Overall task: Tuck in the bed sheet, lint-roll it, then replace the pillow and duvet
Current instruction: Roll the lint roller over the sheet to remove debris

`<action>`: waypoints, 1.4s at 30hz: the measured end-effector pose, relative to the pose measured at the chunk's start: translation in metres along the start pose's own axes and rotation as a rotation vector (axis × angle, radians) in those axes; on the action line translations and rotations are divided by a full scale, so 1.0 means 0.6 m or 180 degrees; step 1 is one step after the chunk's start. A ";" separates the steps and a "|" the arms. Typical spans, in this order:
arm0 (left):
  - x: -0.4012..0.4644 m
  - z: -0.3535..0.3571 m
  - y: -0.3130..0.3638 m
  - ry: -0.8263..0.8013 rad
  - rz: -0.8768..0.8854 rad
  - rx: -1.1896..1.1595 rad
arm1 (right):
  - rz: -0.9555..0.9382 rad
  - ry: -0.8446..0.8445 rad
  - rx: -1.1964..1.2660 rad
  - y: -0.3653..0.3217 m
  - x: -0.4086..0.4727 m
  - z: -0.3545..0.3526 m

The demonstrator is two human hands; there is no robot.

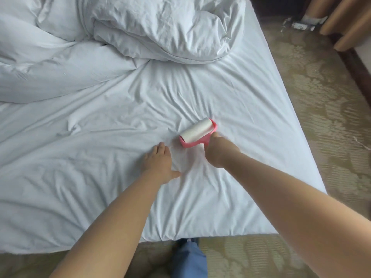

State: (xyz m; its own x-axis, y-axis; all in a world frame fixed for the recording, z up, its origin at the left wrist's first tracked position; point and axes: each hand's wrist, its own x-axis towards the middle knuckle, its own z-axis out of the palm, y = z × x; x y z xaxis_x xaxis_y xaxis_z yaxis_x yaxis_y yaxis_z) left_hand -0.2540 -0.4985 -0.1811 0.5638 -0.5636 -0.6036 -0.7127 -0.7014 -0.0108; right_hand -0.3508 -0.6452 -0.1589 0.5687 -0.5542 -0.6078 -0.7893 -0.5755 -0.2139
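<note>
The right hand [215, 151] curls round the handle of the pink lint roller [197, 132], whose white roll lies on the sheet [100, 167] just beyond the knuckles. Beside it, the left hand [158, 164] presses flat, fingers straight. The duvet [160, 29] lies bunched well beyond both.

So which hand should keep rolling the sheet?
Right. The right hand already grips the roller on the sheet; the left hand lies flat beside it, holding the sheet down.
</note>
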 end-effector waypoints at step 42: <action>0.118 -0.072 0.143 0.0175 0.0316 0.0419 | 0.0590 0.0029 0.0470 0.102 0.074 -0.078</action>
State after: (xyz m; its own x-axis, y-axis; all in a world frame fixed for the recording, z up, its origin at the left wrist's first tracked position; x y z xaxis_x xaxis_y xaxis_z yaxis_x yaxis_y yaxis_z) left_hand -0.2573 -0.6175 -0.1899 0.5074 -0.6527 -0.5625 -0.8124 -0.5801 -0.0597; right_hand -0.3630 -0.7333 -0.1629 0.4125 -0.6479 -0.6404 -0.9053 -0.3696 -0.2092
